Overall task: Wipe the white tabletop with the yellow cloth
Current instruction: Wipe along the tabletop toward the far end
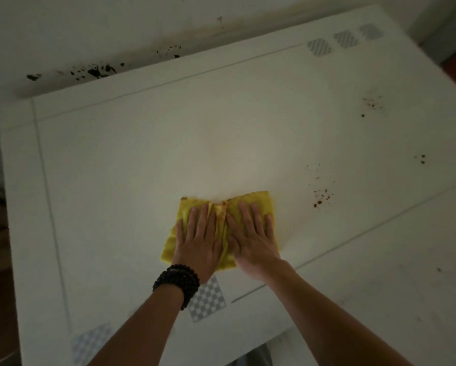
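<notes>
Both hands, left [199,240] and right [250,237], press flat side by side on the cloth [258,203] mid-table [142,154]. Brown spots [322,198] right of the cloth still need wiping.

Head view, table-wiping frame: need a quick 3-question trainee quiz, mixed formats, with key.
1. True or false: both the left hand and the right hand lie flat, fingers straight, on the crumpled yellow cloth.
2. Multiple choice: the nearest cluster of brown specks on the white tabletop lies where relative to the cloth? A) on the person's left of it B) on the person's right of it C) under it
3. Fill in: the string of black beads is worn on the ____ wrist.

Key: 1 true; 2 B; 3 left.
</notes>
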A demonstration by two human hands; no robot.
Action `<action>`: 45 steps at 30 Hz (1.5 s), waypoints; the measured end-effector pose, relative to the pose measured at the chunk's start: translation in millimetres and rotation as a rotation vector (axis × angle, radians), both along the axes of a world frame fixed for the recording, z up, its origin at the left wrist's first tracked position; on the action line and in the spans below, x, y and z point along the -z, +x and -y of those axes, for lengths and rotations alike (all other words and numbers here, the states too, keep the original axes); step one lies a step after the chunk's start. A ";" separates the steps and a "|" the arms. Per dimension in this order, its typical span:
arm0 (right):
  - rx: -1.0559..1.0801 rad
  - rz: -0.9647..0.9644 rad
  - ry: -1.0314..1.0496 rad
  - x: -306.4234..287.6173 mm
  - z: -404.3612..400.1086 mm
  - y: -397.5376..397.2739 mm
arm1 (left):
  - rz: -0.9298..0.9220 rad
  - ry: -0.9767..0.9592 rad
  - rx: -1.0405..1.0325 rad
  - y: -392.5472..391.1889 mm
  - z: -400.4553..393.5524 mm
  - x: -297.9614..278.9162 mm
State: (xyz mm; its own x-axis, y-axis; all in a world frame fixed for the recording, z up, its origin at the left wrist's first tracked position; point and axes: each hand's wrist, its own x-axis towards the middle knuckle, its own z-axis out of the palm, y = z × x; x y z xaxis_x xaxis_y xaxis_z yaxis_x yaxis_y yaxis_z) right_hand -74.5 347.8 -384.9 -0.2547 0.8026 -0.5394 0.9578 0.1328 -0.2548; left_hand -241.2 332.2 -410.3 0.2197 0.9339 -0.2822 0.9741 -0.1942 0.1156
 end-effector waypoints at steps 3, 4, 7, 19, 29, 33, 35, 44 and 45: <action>0.023 0.010 0.009 1.6 -17.7 0.2 | 0.003 0.011 0.036 0.4 -23.1 -0.2; 0.037 0.006 0.010 1.2 -28.2 1.3 | 0.003 0.015 0.040 0.9 -34.1 -0.2; 0.068 0.002 0.033 5.0 -76.3 9.6 | 0.000 0.016 0.022 2.6 -79.9 2.4; 0.092 0.008 0.133 15.1 -263.6 14.5 | 0.007 0.053 -0.084 2.3 -272.1 9.6; 0.086 0.012 0.125 13.0 -319.8 3.3 | -0.022 0.070 -0.075 1.5 -327.8 11.5; 0.072 0.022 0.130 13.2 -301.4 1.5 | -0.020 0.072 -0.054 7.7 -303.1 9.0; 0.055 0.027 0.113 12.4 -275.9 -1.9 | -0.017 0.075 -0.029 10.3 -277.9 6.7; 0.018 0.005 0.060 8.1 -142.0 4.0 | 0.038 0.083 -0.024 -1.6 -137.4 5.1; 0.022 0.008 0.061 6.5 -124.0 5.1 | 0.037 0.084 -0.028 -3.8 -119.9 3.7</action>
